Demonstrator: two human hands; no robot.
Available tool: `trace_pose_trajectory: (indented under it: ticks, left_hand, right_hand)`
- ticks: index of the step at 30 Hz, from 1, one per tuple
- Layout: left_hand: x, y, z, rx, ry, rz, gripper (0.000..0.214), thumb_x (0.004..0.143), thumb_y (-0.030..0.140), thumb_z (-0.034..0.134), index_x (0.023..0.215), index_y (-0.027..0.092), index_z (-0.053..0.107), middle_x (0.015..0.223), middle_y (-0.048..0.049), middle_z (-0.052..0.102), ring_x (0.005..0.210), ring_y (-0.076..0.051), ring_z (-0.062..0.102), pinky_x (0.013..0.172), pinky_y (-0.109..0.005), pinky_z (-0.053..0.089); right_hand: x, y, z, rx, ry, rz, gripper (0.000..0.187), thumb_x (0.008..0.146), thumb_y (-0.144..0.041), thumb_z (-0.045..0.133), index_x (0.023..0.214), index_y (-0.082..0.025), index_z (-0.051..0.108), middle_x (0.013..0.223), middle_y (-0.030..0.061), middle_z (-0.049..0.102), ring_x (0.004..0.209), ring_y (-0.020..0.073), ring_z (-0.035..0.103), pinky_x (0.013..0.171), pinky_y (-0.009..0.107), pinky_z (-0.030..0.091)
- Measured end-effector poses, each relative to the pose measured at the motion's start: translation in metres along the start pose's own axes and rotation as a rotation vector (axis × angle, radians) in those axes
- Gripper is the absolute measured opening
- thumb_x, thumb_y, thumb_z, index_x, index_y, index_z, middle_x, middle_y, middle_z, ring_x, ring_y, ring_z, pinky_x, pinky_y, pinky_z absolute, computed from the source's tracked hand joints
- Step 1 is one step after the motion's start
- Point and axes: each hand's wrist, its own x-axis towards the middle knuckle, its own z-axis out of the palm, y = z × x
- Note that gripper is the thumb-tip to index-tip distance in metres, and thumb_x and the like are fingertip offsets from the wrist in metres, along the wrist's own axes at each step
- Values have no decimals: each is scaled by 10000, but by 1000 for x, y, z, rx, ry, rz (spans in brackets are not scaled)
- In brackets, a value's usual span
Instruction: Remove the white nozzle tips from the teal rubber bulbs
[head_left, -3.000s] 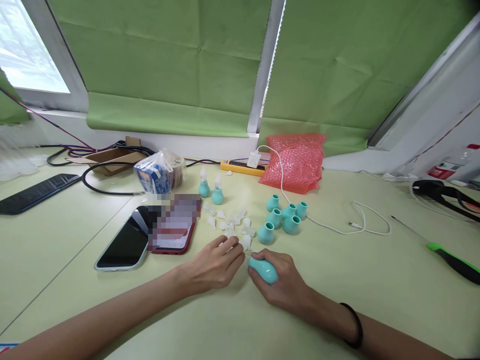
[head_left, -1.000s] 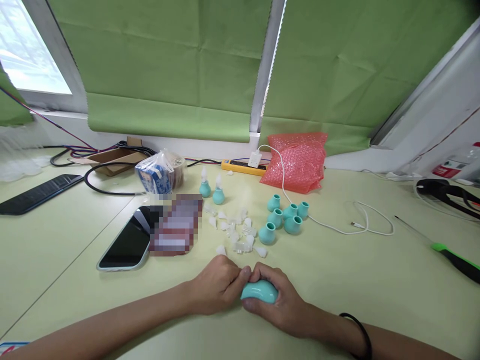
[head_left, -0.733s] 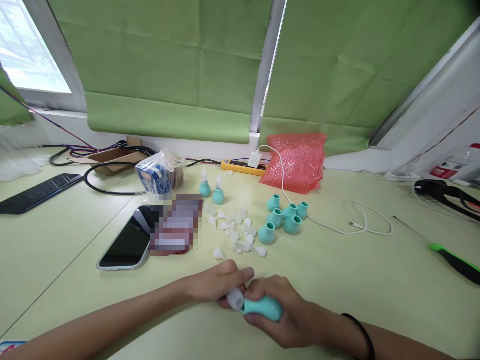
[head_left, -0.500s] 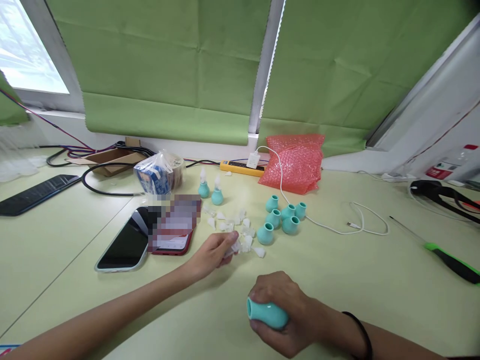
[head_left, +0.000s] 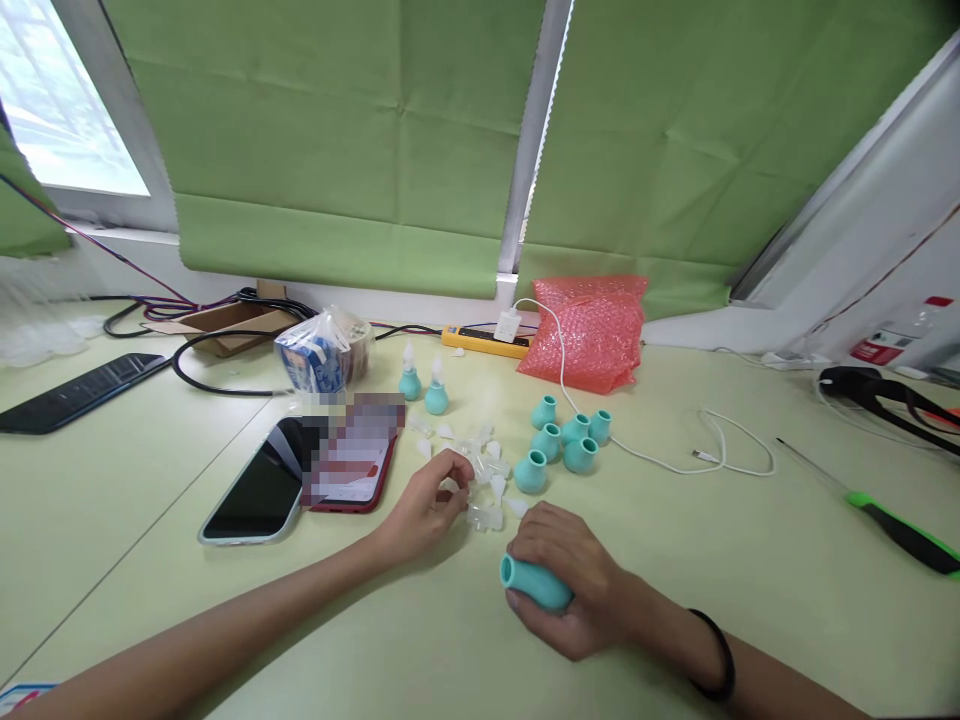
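My right hand (head_left: 574, 580) is wrapped around a teal rubber bulb (head_left: 534, 582), which is tilted with its open neck facing left. My left hand (head_left: 431, 500) is at the near left edge of a loose pile of clear and frosted plastic nozzle pieces (head_left: 499, 487). Its thumb and forefinger curl together in a pinch; what sits between the tips is too small to make out. Beyond my right hand stand several teal bulbs (head_left: 531, 472) with open necks up. Further back, two teal bulbs (head_left: 436, 399) stand upright with clear tips fitted.
Two phones (head_left: 259, 485) lie left of the pile. Behind are a bagged blue package (head_left: 311, 362), a yellow power strip (head_left: 484, 341) and a red bubble-wrap pouch (head_left: 585, 335). A white cable (head_left: 675, 466) and a green-black screwdriver (head_left: 900, 530) lie right.
My right hand has moved slightly up and away from me with the bulb. My left fingers have curled more, and a clear piece now lies uncovered beside them.
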Motion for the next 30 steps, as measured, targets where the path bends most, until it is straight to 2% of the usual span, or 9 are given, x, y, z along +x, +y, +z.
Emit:
trace_pose_trajectory:
  ticks: [3,6,9,16,19,22,25,27,30]
  left_hand:
    - [4,0,-4,-354,-61,-119,119,701,83,430,787,165,432,784,-21,498,770,-139,505,672,-274,445]
    - [7,2,-8,-598,-75,-233,70,726,130,444,783,168,431,818,-29,531,790,-165,541,707,-332,448]
    - [8,5,-10,-610,-77,-270,18,742,156,444,758,158,450,807,-39,551,801,-181,547,693,-335,453]
    - [5,12,-11,-422,-138,-234,77,732,162,416,725,135,489,795,-47,550,709,-150,532,557,-260,466]
    - [10,15,-17,-269,-113,-176,84,717,166,423,735,135,500,757,-33,542,615,-115,496,493,-219,438]
    - [25,22,-34,-5,36,-96,124,738,210,416,808,146,497,737,-29,548,597,-121,484,485,-223,420]
    - [48,29,-60,473,310,43,189,763,286,414,853,157,519,836,-54,544,768,-182,496,664,-311,431]
    - [66,29,-76,800,439,165,310,723,352,488,979,179,515,1029,-86,476,982,-262,414,836,-410,343]
    - [92,16,-91,996,482,138,623,554,498,627,1106,254,469,1232,-92,280,1096,-375,274,870,-495,264]
  right_hand:
    - [5,10,-18,-20,-39,21,188,662,-191,524,843,-175,477,670,33,577,669,168,549,629,295,428]
    - [8,21,-41,-15,-178,161,185,643,-198,547,822,-179,502,717,32,588,686,162,557,633,273,427]
    - [8,33,-61,-18,-308,293,169,630,-183,563,795,-192,526,751,16,593,694,148,555,655,261,425]
    - [4,57,-74,-1,-284,423,187,650,-196,583,826,-197,520,795,9,615,742,150,575,705,271,436]
    - [2,62,-68,-131,-280,429,149,670,-189,568,814,-194,531,769,13,620,701,156,577,671,283,437]
    - [-1,66,-63,-241,-278,416,95,701,-201,551,795,-185,551,713,17,619,635,151,565,623,279,433]
    - [-3,70,-61,-282,-267,400,102,724,-222,542,814,-180,564,681,22,614,595,145,552,583,267,427]
    - [-3,71,-60,-318,-250,385,110,729,-233,540,817,-177,572,659,25,610,580,146,546,568,264,423]
    - [-2,72,-58,-346,-221,385,120,731,-254,544,811,-170,577,646,27,613,580,150,548,558,262,420]
